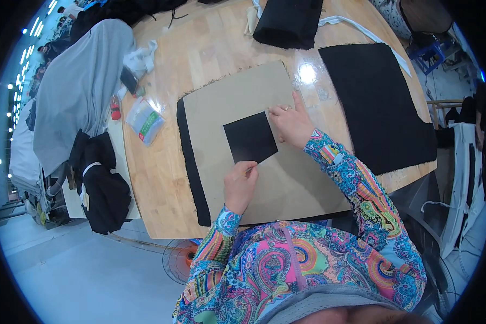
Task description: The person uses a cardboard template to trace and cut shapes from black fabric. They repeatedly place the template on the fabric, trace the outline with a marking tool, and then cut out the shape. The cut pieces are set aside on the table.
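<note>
A brown cardboard pattern (237, 100) lies over black fabric (188, 156) on a wooden table (200, 48). A square cutout in the cardboard shows the black fabric (250, 138) beneath. My left hand (240, 183) rests at the cutout's lower corner, fingers pinched on a small thin marker, hard to make out. My right hand (291, 123) lies flat on the cardboard at the cutout's right edge, fingers spread and pressing down.
A large black fabric piece (375, 102) lies to the right. A folded black cloth (289, 21) and white strips (356, 27) sit at the far edge. A plastic packet (144, 121) lies left. Grey cloth (78, 86) drapes a stand at left. A fan (179, 259) stands below.
</note>
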The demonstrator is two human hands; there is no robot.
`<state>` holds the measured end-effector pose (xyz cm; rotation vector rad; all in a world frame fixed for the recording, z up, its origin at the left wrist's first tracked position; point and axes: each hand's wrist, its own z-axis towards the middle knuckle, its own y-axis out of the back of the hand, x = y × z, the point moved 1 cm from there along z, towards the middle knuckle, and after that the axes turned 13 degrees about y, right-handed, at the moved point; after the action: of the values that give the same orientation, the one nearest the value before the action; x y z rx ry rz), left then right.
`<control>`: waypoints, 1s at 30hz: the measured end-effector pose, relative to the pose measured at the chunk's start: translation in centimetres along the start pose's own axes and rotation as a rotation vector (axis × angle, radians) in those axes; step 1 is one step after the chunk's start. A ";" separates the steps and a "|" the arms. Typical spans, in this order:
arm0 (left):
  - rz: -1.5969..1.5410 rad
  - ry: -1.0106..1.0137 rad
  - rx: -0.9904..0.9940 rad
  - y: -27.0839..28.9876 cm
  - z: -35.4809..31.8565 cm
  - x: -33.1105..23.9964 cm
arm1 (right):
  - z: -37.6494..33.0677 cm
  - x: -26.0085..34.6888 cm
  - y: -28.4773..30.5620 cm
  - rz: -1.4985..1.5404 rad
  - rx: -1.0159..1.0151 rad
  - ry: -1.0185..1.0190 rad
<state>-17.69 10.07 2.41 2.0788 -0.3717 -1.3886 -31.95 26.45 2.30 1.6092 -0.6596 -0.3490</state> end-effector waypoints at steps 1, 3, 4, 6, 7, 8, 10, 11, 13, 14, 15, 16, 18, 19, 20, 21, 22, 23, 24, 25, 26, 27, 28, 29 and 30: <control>0.007 -0.002 -0.001 0.0 0.0 -0.1 | 0.0 0.0 0.0 -0.001 0.001 0.000; -0.013 0.013 0.008 -0.1 0.1 0.1 | -0.1 0.0 0.0 0.005 -0.003 -0.004; -0.023 0.019 0.013 -0.2 0.2 0.1 | -0.2 -0.1 0.1 0.006 -0.005 -0.007; -0.096 -0.050 0.005 -0.4 1.2 -0.2 | -0.2 -0.3 -0.1 0.002 -0.015 -0.005; -0.132 -0.082 -0.003 -0.5 1.8 -0.4 | -0.2 -0.3 -0.2 0.001 -0.021 0.001; -0.155 -0.093 -0.022 -0.5 2.8 -1.1 | -0.3 -0.3 -0.2 0.002 -0.065 0.013; -0.200 -0.117 -0.062 -0.9 5.6 -2.9 | -0.5 -0.2 -0.2 0.002 -0.155 0.037; -0.214 -0.113 -0.081 -1.3 6.8 -3.2 | -0.4 0.0 -0.3 -0.001 -0.166 0.039; -0.245 -0.106 -0.106 -2.5 8.9 -3.6 | -0.3 0.0 -0.7 -0.008 -0.184 0.029; -0.215 -0.106 -0.114 -3.0 9.5 -3.8 | -0.3 -0.1 -0.7 -0.012 -0.193 0.031; -0.184 -0.104 -0.123 -3.4 10.0 -4.0 | -0.3 -0.1 -0.8 -0.016 -0.202 0.036; -0.152 -0.101 -0.129 -3.8 10.2 -4.0 | -0.3 -0.1 -0.8 -0.016 -0.209 0.039; -0.148 -0.110 -0.133 -4.3 10.5 -3.8 | -0.1 -0.2 -0.7 0.008 -0.107 0.020; -0.146 -0.117 -0.133 -4.5 10.5 -3.9 | -0.1 -0.3 -0.6 0.019 -0.056 0.008; -0.142 -0.124 -0.138 -4.6 10.6 -4.0 | -0.1 -0.3 -0.5 0.023 -0.060 0.005; -0.138 -0.131 -0.143 -4.6 10.6 -4.0 | -0.2 -0.3 -0.5 0.026 -0.063 0.004; -0.133 -0.138 -0.151 -4.6 10.6 -4.1 | -0.2 -0.4 -0.5 0.029 -0.068 0.005; -0.122 -0.140 -0.155 -4.6 10.6 -4.1 | -0.2 -0.3 -0.5 0.025 -0.076 0.004; -0.110 -0.141 -0.158 -4.6 10.6 -4.2 | -0.3 -0.3 -0.5 0.022 -0.084 0.003; -0.099 -0.142 -0.163 -4.6 10.7 -4.1 | -0.3 -0.3 -0.6 0.019 -0.093 0.003; -0.098 -0.149 -0.167 -4.6 10.7 -4.1 | -0.2 -0.3 -0.6 0.023 -0.089 0.005; -0.097 -0.156 -0.171 -4.6 10.7 -4.0 | -0.2 -0.3 -0.6 0.028 -0.086 0.007; -0.096 -0.163 -0.174 -4.6 10.8 -3.9 | -0.1 -0.3 -0.7 0.033 -0.082 0.008; -0.086 -0.175 -0.175 -4.7 10.9 -3.8 | -0.1 -0.3 -0.7 0.032 -0.086 0.010; -0.076 -0.186 -0.177 -4.7 11.0 -3.7 | -0.1 -0.2 -0.6 0.031 -0.089 0.013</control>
<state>-29.63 12.13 -0.68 1.8435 -0.2375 -1.6056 -31.96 26.69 1.65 1.5139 -0.6492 -0.3403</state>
